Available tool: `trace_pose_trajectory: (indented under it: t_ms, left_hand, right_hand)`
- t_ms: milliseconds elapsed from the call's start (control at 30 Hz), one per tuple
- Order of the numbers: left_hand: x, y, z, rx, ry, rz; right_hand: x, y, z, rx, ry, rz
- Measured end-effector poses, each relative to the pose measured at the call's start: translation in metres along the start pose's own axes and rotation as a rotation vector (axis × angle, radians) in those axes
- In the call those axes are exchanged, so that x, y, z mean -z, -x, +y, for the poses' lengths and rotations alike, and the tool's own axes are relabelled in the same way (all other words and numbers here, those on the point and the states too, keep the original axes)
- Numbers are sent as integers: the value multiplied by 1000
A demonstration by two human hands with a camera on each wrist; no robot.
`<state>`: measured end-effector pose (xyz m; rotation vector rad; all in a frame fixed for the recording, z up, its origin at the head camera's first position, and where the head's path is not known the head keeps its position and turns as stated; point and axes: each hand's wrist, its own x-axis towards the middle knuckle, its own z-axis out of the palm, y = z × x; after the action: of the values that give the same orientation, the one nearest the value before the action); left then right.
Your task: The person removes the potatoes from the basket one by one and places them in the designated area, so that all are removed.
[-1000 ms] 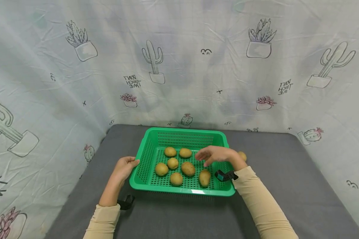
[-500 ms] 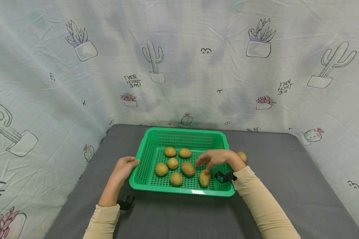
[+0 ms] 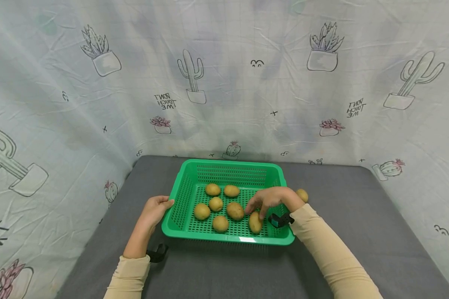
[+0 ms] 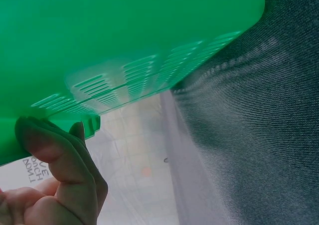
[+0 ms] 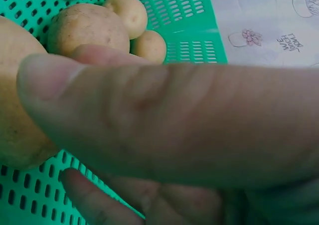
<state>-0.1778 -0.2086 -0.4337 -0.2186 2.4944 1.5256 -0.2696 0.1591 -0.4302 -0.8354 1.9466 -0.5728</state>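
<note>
A green plastic basket (image 3: 224,237) with slotted sides stands on the grey table. My left hand (image 3: 155,211) grips its left rim, thumb on top; in the left wrist view the bent fingers (image 4: 60,152) lie under the rim. Several potatoes are spread over the basket floor. Over its right part, my right hand (image 3: 274,197) reaches down around an oblong potato (image 3: 255,224), thumb on one side and fingers on the other. In the right wrist view the thumb (image 5: 149,120) overlaps that potato (image 5: 20,115); whether it presses on it I cannot tell.
One more potato (image 3: 302,195) lies on the table (image 3: 344,216) outside the basket, just beyond the right wrist. A pale curtain (image 3: 224,83) printed with cacti hangs behind the table and along its sides. Each wrist wears a black strap.
My right hand has come down toward the oblong potato, its thumb now beside it. The left hand and the basket have stayed in place.
</note>
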Motion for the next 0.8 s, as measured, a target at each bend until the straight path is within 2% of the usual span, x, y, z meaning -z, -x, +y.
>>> trace_pose_trajectory:
  t_ms: [433, 800]
  left_hand:
    - [0, 0, 0, 7, 2, -4]
    - [0, 1, 1, 13, 4, -3]
  right_hand:
    - [-5, -11, 3, -40, 101, -25]
    - [-7, -15, 5, -50, 60, -5]
